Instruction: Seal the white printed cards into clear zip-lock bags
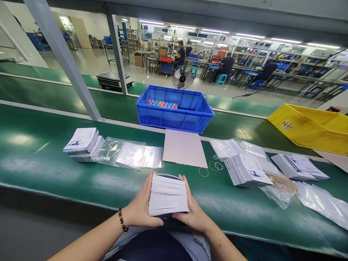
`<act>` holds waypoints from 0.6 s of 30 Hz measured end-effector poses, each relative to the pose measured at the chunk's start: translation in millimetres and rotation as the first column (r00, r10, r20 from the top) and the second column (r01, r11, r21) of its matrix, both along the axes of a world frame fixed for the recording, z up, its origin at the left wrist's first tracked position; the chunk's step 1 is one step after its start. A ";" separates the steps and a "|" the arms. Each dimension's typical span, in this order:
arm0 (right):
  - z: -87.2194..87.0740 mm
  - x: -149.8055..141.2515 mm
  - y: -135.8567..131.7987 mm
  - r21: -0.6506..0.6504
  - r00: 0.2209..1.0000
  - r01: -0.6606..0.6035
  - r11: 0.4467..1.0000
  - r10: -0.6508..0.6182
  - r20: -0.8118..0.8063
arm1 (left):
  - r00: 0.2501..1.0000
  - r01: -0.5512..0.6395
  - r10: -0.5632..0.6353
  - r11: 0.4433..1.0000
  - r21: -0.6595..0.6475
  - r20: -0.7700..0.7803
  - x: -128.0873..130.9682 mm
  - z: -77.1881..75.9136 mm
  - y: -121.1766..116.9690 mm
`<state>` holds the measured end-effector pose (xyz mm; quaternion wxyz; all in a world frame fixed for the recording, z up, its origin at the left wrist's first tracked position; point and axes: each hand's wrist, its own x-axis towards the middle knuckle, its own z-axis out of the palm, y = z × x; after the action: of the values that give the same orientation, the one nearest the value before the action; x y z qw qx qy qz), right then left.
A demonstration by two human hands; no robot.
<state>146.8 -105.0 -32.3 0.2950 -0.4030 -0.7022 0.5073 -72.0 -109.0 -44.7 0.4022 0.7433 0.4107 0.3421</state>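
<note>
White paper stack [168,197], blocky with finely layered edges, is mid-scene at the near edge of the glossy green surface [114,185]. Crinkly clear bags [127,155] farther left. Left hand [140,209] and right hand [195,213] grip the stack's sides, thumbs inward.
</note>
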 end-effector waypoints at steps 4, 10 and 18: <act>5.5 4.6 5.1 -0.003 0.998 0.048 0.999 -0.048 0.049 | 0.973 0.063 -0.029 0.988 0.142 -0.229 -13.9 -2.1 9.0; 0.8 4.6 1.7 -0.028 0.978 0.092 0.995 -0.095 -0.184 | 0.966 0.069 -0.002 0.966 0.250 -0.259 -6.1 50.2 15.3; 18.9 13.9 13.2 0.293 0.996 0.051 0.955 -0.071 0.058 | 0.819 0.261 0.028 0.872 0.415 -0.573 25.3 131.7 24.9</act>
<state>160.7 -91.7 -13.4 0.3428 -0.3935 -0.7661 0.3750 -46.7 -84.1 87.0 0.0892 0.9103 0.3660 0.1719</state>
